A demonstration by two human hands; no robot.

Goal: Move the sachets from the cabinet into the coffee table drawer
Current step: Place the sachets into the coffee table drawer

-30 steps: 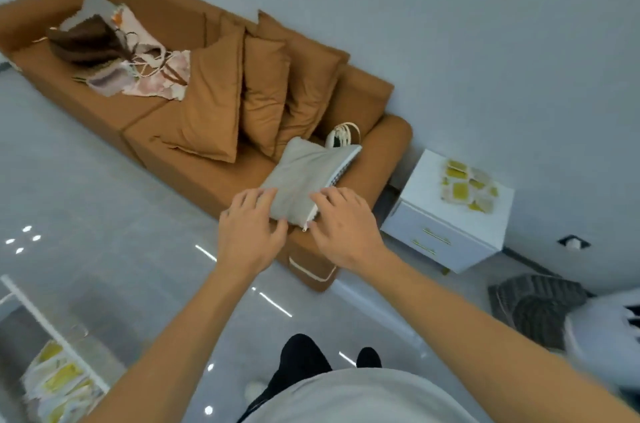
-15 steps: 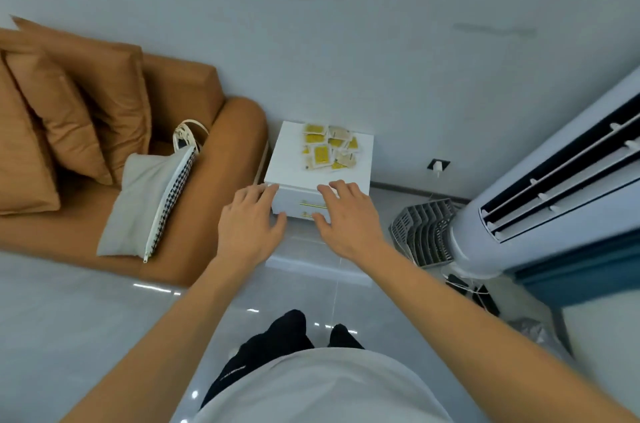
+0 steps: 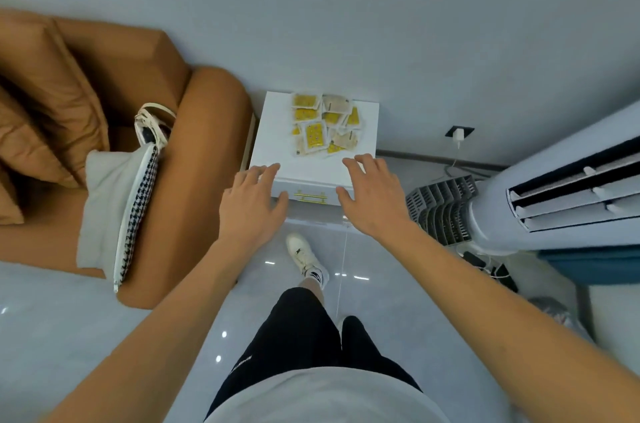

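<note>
both hands, left hand point(image 3: 250, 206) and right hand point(image 3: 372, 195), reach spread and empty toward the cabinet point(image 3: 277, 152); next, gather the sachets point(image 3: 323, 124) heaped atop it.

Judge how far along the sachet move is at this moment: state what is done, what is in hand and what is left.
Done: nothing visible; the sachets lie in a loose pile on top of the white cabinet. In hand: nothing; the left hand and right hand are open and empty, stretched toward the cabinet's front edge. Left: picking up every sachet and carrying them to the coffee table drawer, which is out of view.
</note>
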